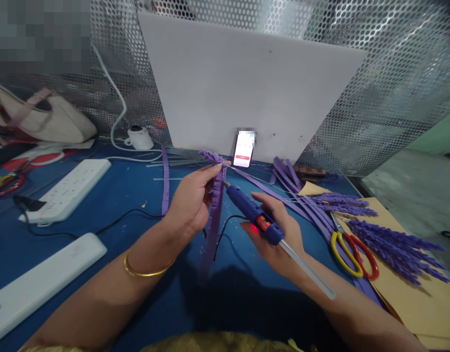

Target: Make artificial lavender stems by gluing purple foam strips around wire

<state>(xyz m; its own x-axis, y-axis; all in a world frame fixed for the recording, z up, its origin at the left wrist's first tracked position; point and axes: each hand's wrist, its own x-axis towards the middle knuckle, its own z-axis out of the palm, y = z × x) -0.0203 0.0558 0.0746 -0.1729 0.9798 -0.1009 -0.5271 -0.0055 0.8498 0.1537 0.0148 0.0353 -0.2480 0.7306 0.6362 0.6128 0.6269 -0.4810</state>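
Observation:
My left hand [190, 198], with a gold bangle on its wrist, pinches a purple lavender stem [210, 156] near its flower end. From those fingers a fringed purple strip [215, 210] hangs down toward the blue table. In my right hand [278, 230] is a blue hot glue gun [248, 205], a clear glue stick [307, 271] jutting from its rear. The gun's nozzle points up and left, close beside the strip; whether it touches cannot be made out. A thin wire stem runs right from my left fingertips.
Right of my hands lie purple strips [294, 183], yellow-and-red scissors [354, 254] and finished lavender sprigs [393, 244] on brown paper [426, 303]. A lit phone [244, 149] leans on a white board [246, 83]. To the left are a power strip [69, 190] and a long white device [49, 288].

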